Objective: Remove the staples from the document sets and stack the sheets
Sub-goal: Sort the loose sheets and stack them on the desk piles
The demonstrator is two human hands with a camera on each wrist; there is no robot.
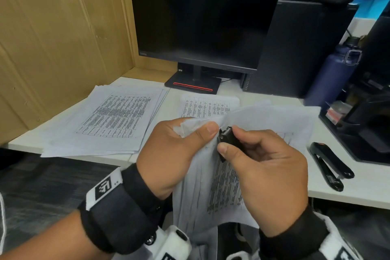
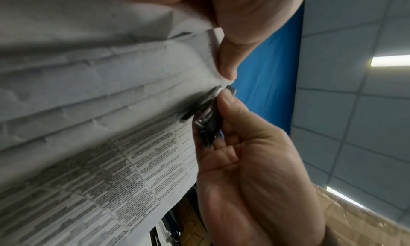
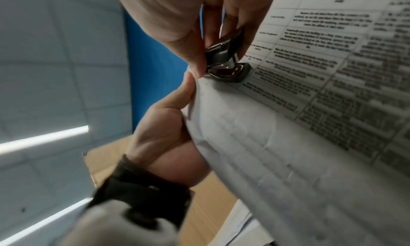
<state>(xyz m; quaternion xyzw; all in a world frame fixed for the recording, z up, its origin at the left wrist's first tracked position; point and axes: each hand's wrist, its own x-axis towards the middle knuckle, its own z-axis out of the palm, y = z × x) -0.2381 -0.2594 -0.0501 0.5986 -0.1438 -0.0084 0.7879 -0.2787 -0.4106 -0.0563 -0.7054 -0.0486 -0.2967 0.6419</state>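
Observation:
I hold a stapled document set (image 1: 198,186) up over the desk edge; its printed sheets hang down towards my lap. My left hand (image 1: 203,131) pinches the set's top corner, thumb in front and fingers hidden behind the paper. My right hand (image 1: 230,140) grips a small black staple remover (image 1: 226,136) between thumb and forefinger, its metal jaws pressed on that corner right beside my left thumb. The right wrist view shows the staple remover (image 3: 226,69) biting the corner of the document set (image 3: 310,78). A stack of loose sheets (image 1: 109,120) lies on the desk at left.
Another printed sheet (image 1: 209,105) lies behind my hands. A black stapler (image 1: 329,167) rests on the white desk (image 1: 358,186) at right. A monitor (image 1: 202,17), a computer tower (image 1: 299,48), a blue bottle (image 1: 333,74) and a black desk organiser (image 1: 363,129) line the back and right.

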